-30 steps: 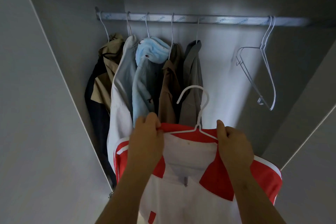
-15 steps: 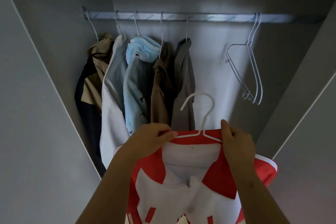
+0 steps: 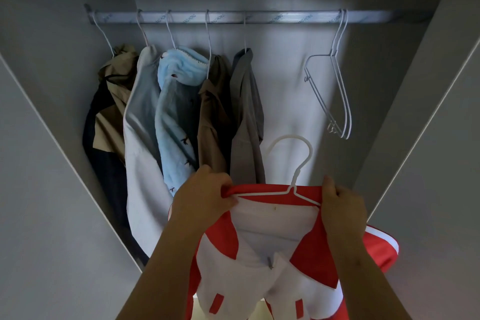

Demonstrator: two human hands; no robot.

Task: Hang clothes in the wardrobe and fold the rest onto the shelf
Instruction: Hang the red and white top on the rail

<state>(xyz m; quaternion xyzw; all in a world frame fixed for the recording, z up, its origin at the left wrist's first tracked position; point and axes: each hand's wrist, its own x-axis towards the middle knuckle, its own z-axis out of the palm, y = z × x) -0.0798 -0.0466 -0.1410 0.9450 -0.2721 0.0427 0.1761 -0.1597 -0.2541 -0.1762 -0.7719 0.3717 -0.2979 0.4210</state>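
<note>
While fingers of left hand [image 3: 205, 197] and right hand [image 3: 342, 208] clamp red jacket [image 3: 275, 223] shoulders, I level white hanger [image 3: 294, 184] — then aim hook at bare rail [image 3: 291, 18], upper centre.

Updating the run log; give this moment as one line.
left hand grips jacket | right hand grips jacket | hanger unhooked, below rail | spare hangers on rail

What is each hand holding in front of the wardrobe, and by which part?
Both hold the red and white garment on its white hanger: the left hand pinches its left shoulder edge, the right hand grips its right shoulder.
</note>
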